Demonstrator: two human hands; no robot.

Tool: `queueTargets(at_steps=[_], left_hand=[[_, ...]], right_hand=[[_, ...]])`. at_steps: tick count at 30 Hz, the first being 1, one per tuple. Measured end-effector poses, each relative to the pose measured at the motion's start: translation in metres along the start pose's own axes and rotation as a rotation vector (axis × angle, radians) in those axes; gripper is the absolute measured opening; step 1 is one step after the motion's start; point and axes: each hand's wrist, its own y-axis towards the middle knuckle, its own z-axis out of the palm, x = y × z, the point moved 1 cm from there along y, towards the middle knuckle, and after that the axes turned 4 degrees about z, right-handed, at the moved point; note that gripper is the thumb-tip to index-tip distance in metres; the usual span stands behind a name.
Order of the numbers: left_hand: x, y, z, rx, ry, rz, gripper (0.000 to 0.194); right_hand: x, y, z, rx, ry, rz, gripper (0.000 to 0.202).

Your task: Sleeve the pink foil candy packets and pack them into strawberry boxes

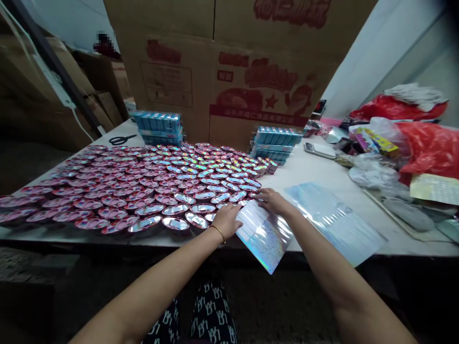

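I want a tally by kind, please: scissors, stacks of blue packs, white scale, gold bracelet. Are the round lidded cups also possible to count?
Scissors: 1
Stacks of blue packs (left one, right one): 2
White scale: 1
Gold bracelet: 1
Total: 5
The lidded cups crowd together too much for a sure count.

White table [301, 168] here, busy one! Round-topped containers [143, 181] packed across left and middle, black scissors [122, 140] near far-left edge. Blue packs [158, 125] stacked in two piles toward back, small scale [320, 150] right of them, shiny sheets [337, 222] nearer front, red plastic bags [437, 148] heaped far right.
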Motion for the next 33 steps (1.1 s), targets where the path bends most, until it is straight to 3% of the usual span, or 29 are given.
queueTargets(at_steps=[5,8,11,14,16,18,22,25,30,31,33], left_hand=[[0.007,0.004,0.014,-0.081,-0.061,-0.037,0.039],[0.009,0.005,0.019,-0.129,-0.106,-0.053,0.037],[0.008,0.006,0.022,-0.133,-0.101,-0.047,0.031],[0.006,0.009,0.022,-0.104,-0.091,-0.050,0.027],[0.008,0.010,0.019,-0.113,-0.109,-0.073,0.033],[0.012,0.006,0.012,-0.152,-0.151,-0.114,0.042],[0.023,-0.021,-0.010,-0.247,-0.246,-0.137,0.046],[0.028,-0.044,-0.021,-0.274,-0.141,-0.028,0.039],[0.028,-0.053,-0.014,-0.095,0.059,0.048,0.040],[0.029,-0.052,-0.011,-0.088,0.032,0.055,0.040],[0.033,-0.048,-0.011,-0.193,-0.137,0.006,0.039]], right_hand=[[-0.005,-0.015,0.008,-0.168,0.030,-0.052,0.025],[0.001,-0.027,0.001,-0.246,-0.027,-0.049,0.026],[0.016,-0.036,-0.033,-0.257,-0.090,-0.111,0.023],[0.037,-0.040,-0.085,-0.249,-0.141,-0.134,0.022],[0.053,-0.037,-0.117,-0.341,-0.130,-0.084,0.019],[0.071,-0.027,-0.135,-0.375,-0.067,-0.001,0.018],[0.105,0.006,-0.127,-0.320,0.037,0.074,0.020],[0.118,0.031,-0.113,-0.419,-0.025,0.091,0.022],[0.130,0.043,-0.121,-0.467,0.002,0.117,0.019],[0.134,0.044,-0.122,-0.433,0.063,0.135,0.020],[0.144,0.045,-0.118,-0.325,0.260,0.187,0.023]])
